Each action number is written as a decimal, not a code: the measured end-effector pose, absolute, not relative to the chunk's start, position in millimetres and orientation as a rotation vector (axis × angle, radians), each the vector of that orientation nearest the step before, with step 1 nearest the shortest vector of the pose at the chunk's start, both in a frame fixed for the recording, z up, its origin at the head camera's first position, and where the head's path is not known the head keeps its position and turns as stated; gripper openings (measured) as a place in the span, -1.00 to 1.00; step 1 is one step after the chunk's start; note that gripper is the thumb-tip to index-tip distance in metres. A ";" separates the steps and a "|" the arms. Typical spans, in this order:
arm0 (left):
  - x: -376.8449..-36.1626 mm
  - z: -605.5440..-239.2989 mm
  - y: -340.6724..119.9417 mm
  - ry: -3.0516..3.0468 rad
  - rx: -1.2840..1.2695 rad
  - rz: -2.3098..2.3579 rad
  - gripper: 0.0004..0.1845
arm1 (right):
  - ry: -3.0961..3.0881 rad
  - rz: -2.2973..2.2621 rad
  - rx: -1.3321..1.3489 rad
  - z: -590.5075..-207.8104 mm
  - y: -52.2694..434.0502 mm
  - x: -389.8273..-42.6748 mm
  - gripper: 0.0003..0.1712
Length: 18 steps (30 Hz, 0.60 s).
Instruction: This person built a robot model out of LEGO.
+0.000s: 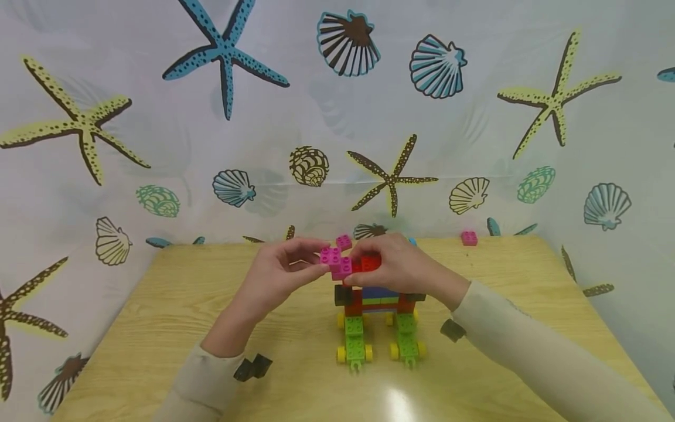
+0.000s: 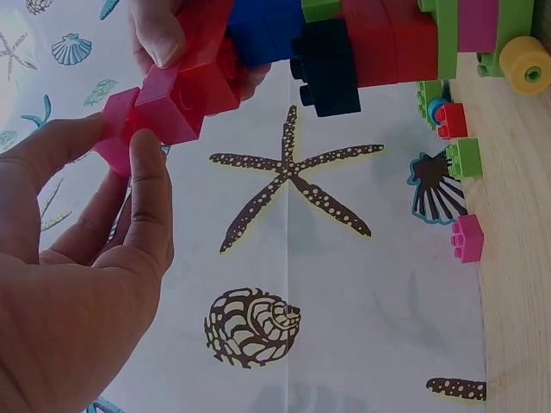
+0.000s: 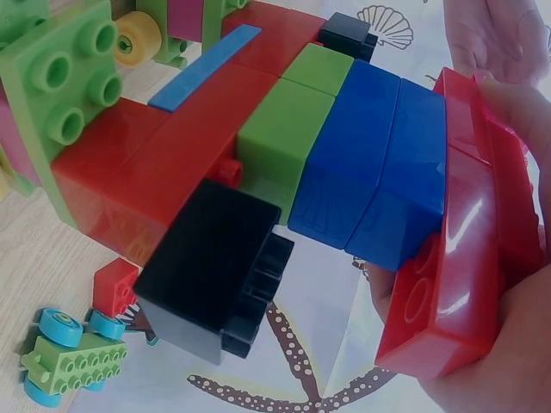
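Observation:
My left hand (image 1: pixel 285 274) pinches a pink brick (image 1: pixel 330 255) between thumb and fingers. That brick touches a second pink brick (image 1: pixel 344 268) at the left end of the row of red bricks (image 1: pixel 371 263). My right hand (image 1: pixel 392 262) grips these red bricks from above. Under them, in the right wrist view, come blue bricks (image 3: pixel 349 163), lime bricks (image 3: pixel 284 129) and a wide red layer (image 3: pixel 202 129). Black bricks (image 3: pixel 211 267) stick out at the sides. The toy build stands on two lime wheeled bases (image 1: pixel 354 340) with yellow wheels.
A loose pink brick (image 1: pixel 469 238) lies at the table's back right, and another pink brick (image 1: pixel 344 241) behind my hands. Behind the build, a lime wheeled base (image 3: pixel 77 366) with blue wheels stands near a red brick (image 3: pixel 114 286). A shell-patterned curtain (image 1: pixel 316 123) borders the wooden table (image 1: pixel 211 305).

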State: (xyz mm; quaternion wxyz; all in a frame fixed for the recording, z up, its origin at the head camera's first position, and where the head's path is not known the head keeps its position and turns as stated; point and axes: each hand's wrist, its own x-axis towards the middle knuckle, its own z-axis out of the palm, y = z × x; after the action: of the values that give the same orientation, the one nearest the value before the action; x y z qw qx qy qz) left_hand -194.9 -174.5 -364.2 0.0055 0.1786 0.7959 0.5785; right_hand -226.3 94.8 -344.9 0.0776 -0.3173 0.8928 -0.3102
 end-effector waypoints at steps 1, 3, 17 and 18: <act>-194.5 -364.3 -174.4 2.493 0.561 1.807 -0.62 | 2.672 -0.930 -0.948 -345.0 94.9 -226.4 -0.63; -193.5 -364.0 -174.0 2.492 0.562 1.804 -0.61 | 2.670 -0.930 -0.942 -344.9 95.1 -226.6 -0.62; -191.9 -361.0 -174.8 2.572 0.587 1.710 -0.63 | 2.666 -0.934 -0.933 -345.4 95.4 -227.3 -0.59; -192.2 -360.9 -174.9 2.575 0.593 1.702 -0.63 | 2.667 -0.935 -0.935 -345.8 95.5 -227.6 -0.59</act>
State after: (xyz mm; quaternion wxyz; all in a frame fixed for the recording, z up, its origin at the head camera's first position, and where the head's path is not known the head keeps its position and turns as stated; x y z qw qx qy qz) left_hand -192.2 -174.9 -360.9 -0.0010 0.1886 0.8193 0.5415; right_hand -227.6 95.5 -345.8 0.0823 -0.3132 0.8929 -0.3130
